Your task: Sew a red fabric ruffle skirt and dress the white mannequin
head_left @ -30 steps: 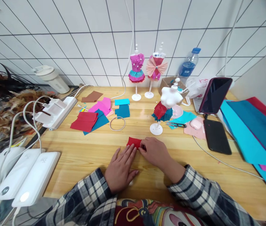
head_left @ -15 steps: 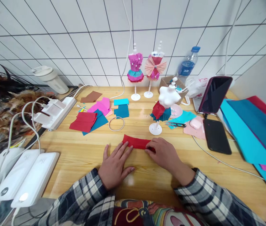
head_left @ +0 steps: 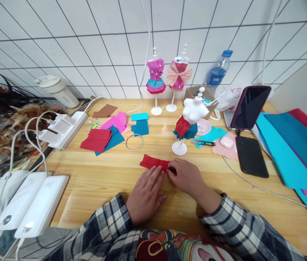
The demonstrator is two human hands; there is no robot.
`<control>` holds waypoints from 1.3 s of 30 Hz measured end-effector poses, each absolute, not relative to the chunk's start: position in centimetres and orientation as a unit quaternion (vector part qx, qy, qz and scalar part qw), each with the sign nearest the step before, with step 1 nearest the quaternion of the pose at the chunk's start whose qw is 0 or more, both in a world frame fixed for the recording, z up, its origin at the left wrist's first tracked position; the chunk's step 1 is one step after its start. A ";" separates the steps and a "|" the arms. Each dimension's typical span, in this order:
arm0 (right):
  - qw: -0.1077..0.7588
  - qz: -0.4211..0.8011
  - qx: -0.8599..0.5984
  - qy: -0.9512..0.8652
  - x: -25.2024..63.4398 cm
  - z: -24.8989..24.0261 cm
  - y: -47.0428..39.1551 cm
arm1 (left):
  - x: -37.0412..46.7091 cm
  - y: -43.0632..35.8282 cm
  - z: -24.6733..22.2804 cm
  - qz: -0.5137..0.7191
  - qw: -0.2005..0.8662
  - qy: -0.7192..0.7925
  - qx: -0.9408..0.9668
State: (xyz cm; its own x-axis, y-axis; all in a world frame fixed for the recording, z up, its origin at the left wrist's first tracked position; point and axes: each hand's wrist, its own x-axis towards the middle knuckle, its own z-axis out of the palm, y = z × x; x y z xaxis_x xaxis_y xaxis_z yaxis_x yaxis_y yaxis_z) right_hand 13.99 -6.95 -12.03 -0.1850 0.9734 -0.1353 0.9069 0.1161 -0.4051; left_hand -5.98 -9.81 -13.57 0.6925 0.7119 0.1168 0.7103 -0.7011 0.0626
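Note:
A folded strip of red crepe paper lies on the table in front of me. My left hand rests flat, its outstretched fingertips touching the strip's lower edge. At the strip's right end, the thumb and fingers of my right hand pinch the paper; that end is hidden under them. Just beyond stands a small white mannequin on a round base, dressed in a red wrap and a dark teal ruffled skirt.
Left of centre lie red paper pieces and a metal ring. Thread snips and a black phone lie to the right. Two dressed mannequins, one in a pink dress, stand near the wall. White power banks sit at left.
My left hand has slid right along the strip, closer to my right hand. The strip's left end is now more exposed, and its lower edge looks lifted or folded. My right hand keeps its pinch.

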 end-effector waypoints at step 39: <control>0.099 0.252 -0.671 -0.690 15.5 -11.9 -7.5 | -6.1 -9.1 -12.9 0.021 0.088 0.409 0.908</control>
